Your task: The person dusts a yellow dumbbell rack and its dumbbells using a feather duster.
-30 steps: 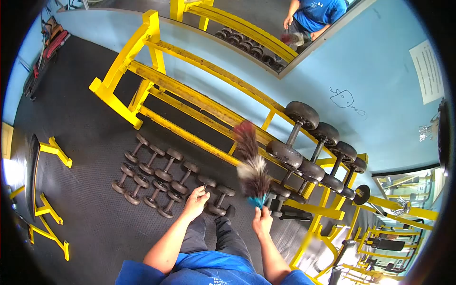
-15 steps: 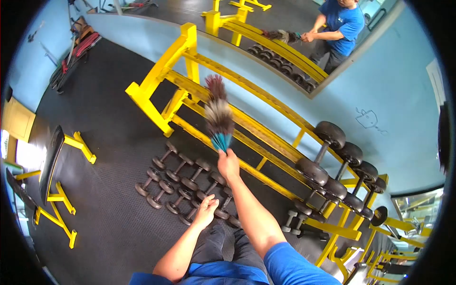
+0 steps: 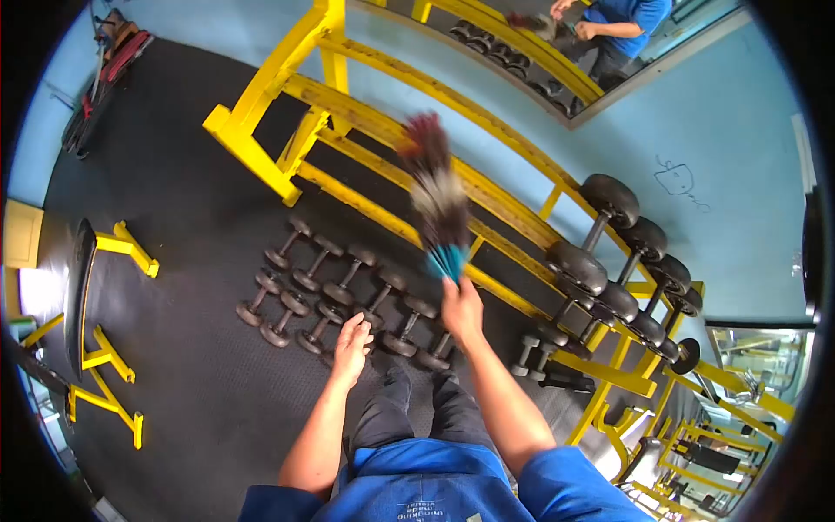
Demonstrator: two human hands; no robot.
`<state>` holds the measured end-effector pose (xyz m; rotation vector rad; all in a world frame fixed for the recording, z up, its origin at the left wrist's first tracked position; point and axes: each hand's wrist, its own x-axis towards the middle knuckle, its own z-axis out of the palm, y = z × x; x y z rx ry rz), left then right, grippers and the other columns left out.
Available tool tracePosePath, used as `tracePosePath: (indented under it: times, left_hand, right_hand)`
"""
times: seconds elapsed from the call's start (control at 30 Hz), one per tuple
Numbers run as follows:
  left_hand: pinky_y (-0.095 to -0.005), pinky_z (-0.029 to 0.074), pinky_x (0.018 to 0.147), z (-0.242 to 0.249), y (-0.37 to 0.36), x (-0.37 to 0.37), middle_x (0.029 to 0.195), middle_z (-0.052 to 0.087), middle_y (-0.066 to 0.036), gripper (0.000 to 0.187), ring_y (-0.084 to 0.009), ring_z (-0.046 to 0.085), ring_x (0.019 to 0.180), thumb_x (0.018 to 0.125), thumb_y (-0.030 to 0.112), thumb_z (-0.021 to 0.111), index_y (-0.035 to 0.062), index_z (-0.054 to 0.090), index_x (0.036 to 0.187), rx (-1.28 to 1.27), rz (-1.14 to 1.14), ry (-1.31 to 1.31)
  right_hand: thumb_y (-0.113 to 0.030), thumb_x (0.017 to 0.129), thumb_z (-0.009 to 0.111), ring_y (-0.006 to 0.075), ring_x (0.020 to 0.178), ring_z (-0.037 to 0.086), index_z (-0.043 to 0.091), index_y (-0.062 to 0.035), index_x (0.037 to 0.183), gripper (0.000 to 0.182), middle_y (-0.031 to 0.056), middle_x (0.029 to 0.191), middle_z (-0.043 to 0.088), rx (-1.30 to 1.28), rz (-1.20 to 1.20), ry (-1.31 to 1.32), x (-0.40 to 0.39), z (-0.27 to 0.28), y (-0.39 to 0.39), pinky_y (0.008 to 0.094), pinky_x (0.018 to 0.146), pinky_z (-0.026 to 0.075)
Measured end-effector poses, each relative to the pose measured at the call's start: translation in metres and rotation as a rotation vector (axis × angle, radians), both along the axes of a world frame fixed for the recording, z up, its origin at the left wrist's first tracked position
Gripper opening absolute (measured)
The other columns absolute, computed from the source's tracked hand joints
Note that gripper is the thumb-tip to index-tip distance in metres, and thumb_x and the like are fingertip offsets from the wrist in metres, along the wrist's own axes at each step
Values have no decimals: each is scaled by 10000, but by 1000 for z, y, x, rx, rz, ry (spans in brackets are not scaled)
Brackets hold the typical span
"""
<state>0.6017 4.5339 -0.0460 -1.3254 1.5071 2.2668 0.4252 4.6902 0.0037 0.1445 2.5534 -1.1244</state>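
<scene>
My right hand (image 3: 462,309) is wrapped round the handle end of a feather duster (image 3: 440,196), which has a teal base, grey and dark feathers and a reddish tip. The duster is blurred and overlaps the rails of a yellow dumbbell rack (image 3: 374,111). My left hand (image 3: 352,348) hangs lower left with its fingers loosely curled and apart, nothing in it. Beneath and around it, several dark dumbbells (image 3: 342,280) lie in rows on the black floor.
Large dumbbells (image 3: 580,265) rest on the rack's right end. A yellow-legged bench (image 3: 83,296) stands at left. Behind the rack is a blue wall (image 3: 609,152) with a mirror (image 3: 487,43). More yellow gym equipment (image 3: 704,452) stands lower right.
The duster and my right hand have moved right along the rack. My left hand has shifted slightly left and up. The view has shifted, so the rack and floor dumbbells appear higher.
</scene>
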Motion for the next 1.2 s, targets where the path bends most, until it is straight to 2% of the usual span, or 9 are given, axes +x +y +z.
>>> tracePosePath:
  times: [0.13,0.17,0.23,0.27,0.37,0.63,0.8,0.97,1.2]
  left_hand:
    - [-292,468,822,-8,20,-25,1266,597,-30,480,-150,593,1021,989,370,552,155,473,1411,13,-163,43]
    - [-249,452,748,3,28,-36,1053,600,2,473,-89,544,913,979,318,591,88,488,1379,41,-141,96]
    - [-261,466,842,19,44,-56,1103,616,-43,458,-112,560,975,988,264,587,46,477,1376,13,-166,165]
    - [-275,456,926,29,52,-68,1161,620,-89,468,-136,567,1044,991,248,584,15,463,1379,-4,-200,166]
    - [-286,467,936,41,85,-97,1153,639,-117,461,-155,590,1058,987,243,591,16,473,1371,-31,-294,276]
    - [-356,481,976,97,176,-159,1334,543,-263,578,-292,609,1159,983,333,577,-9,410,1417,-90,-545,465]
    - [-350,488,953,98,217,-183,1309,565,-241,577,-267,623,1116,985,349,570,2,415,1419,-160,-511,441]
    - [-329,482,943,85,248,-210,1276,595,-205,540,-228,610,1094,991,328,564,31,426,1420,-157,-314,436]
    - [-324,439,1012,90,246,-227,1344,543,-214,537,-236,573,1177,1010,305,542,18,390,1437,-70,-262,420]
  right_hand:
    - [-302,971,566,336,753,643,588,-8,989,295,204,782,636,142,-102,69,61,2,119,428,707,491]
    - [-306,970,565,358,743,657,587,-19,993,288,220,771,638,127,-128,77,74,-4,143,435,687,495]
    - [-284,979,562,230,623,579,585,-6,962,280,153,676,576,45,-269,-86,92,-18,182,399,620,474]
    - [-254,1020,510,87,498,456,528,-76,867,236,9,644,531,-1,-227,38,99,-16,190,268,434,374]
    - [-252,1021,505,89,483,462,532,-71,953,195,9,651,531,-192,-354,-75,88,37,182,262,420,387]
    - [-215,1022,479,112,535,532,543,-61,1125,196,43,726,566,-193,-246,-211,-13,142,211,281,425,464]
    - [-169,991,492,147,547,554,542,-18,999,159,68,746,573,-184,-132,-266,-94,139,219,327,437,519]
    - [-208,979,551,139,548,547,574,0,986,210,67,740,583,-291,94,-251,-151,132,197,314,418,459]
    - [-163,987,513,142,475,533,579,0,1015,178,50,688,563,-182,32,-188,-135,142,247,316,400,442]
